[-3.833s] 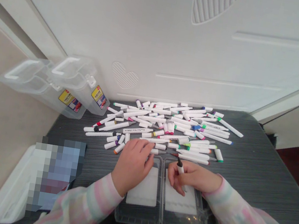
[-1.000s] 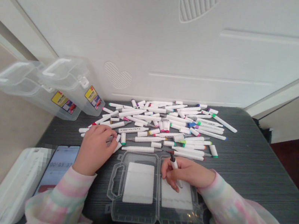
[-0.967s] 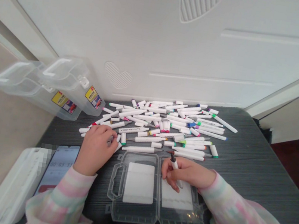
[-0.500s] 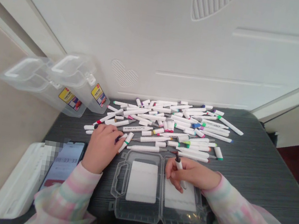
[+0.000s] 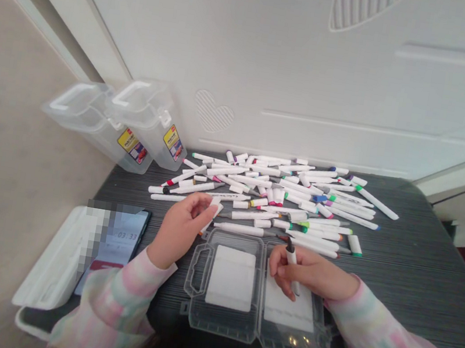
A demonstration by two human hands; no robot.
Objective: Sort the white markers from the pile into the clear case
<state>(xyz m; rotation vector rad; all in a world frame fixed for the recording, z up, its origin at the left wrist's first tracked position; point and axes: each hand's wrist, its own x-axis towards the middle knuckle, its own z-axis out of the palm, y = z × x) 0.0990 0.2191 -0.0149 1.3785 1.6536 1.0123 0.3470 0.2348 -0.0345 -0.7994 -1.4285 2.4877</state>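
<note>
My right hand (image 5: 299,270) is closed round an uncapped marker (image 5: 292,253), held upright with its dark brown end pointing up. It hovers over the right half of an open clear plastic case (image 5: 221,332), which has white panels in both halves. My left hand (image 5: 184,222) pinches a small white marker cap (image 5: 216,201) between thumb and fingers, left of the case's top edge. Partly behind the thumb, a white piece with an orange end lies on the table. Beyond both hands spreads a pile of white markers (image 5: 245,230) and loose caps, many uncapped.
Two clear lidded boxes (image 5: 168,158) with yellow labels stand at the back left against the white panel. At the left lie a phone (image 5: 117,250) showing a timer and a white case (image 5: 57,264). The dark table's (image 5: 407,296) right edge curves near the wall.
My left hand has lifted from the left side of the pile and moved right, now with a cap in its fingers. My right hand keeps the marker over the case. The view has shifted slightly.
</note>
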